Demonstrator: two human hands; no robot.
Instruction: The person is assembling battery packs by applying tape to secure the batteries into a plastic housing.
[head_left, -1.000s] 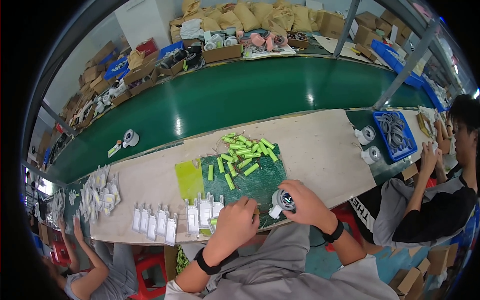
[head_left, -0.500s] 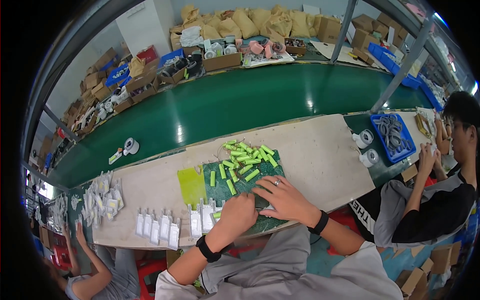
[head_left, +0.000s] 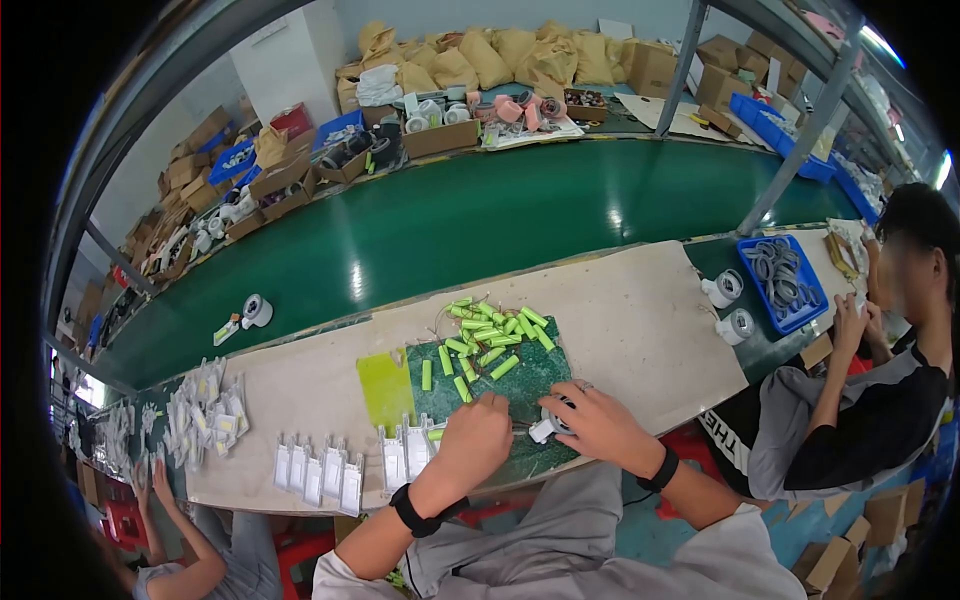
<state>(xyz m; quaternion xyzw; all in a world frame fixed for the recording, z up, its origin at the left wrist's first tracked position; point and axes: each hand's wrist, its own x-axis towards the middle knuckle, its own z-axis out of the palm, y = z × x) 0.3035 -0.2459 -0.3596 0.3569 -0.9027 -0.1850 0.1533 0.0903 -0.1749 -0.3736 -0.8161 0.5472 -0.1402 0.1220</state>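
Note:
My right hand curls over a white device with a round, dark-ringed head near the front edge of the green mat, its fingers bent around the head. To its left, my left hand is closed, fingertips toward the device; what they pinch is hidden. Just beyond both hands lies a pile of lime-green cylindrical battery cells with thin wires. Beside my left wrist stand clear-white flat cases, with a green cell end showing by one. A yellow-green sheet lies left of the mat.
More flat cases and a heap of white parts lie leftward. At right are two white round-headed devices and a blue tray of grey rings. Co-workers sit at both sides. A metal post rises at far right.
My right hand has shifted slightly right, and the device's round head now shows beneath its fingers. My left hand stays closed in nearly the same place.

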